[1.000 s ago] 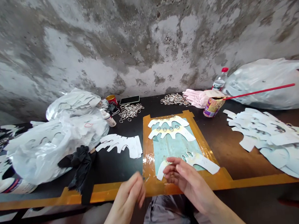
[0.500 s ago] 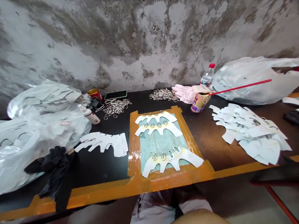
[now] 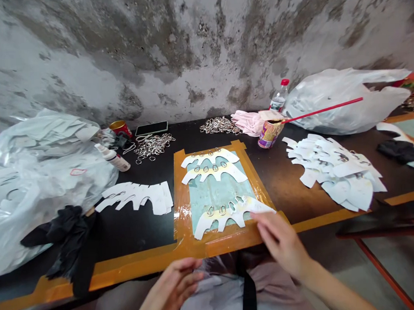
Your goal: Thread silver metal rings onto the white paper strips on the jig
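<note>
1. Your hands have come back into view above the table edge.
2. Your right hand (image 3: 280,244) reaches the nearest cutout (image 3: 218,224), fingers slightly apart, fingertips (image 3: 256,217) at its right end.
3. Your left hand (image 3: 173,288) hangs near your lap, fingers curled together; whether they pinch anything cannot be told.
4. Rings (image 3: 211,211) sit along the cutout on the board (image 3: 212,194), which tape (image 3: 143,262) seemingly fixes in place.

A dark table (image 3: 142,238) carries an orange-taped mat (image 3: 216,196) at its centre. Left of the mat lie white card cutouts (image 3: 136,199) and bulging plastic bags (image 3: 43,183); right of it, more cutouts (image 3: 334,168); behind it, metal rings (image 3: 219,125).
</note>
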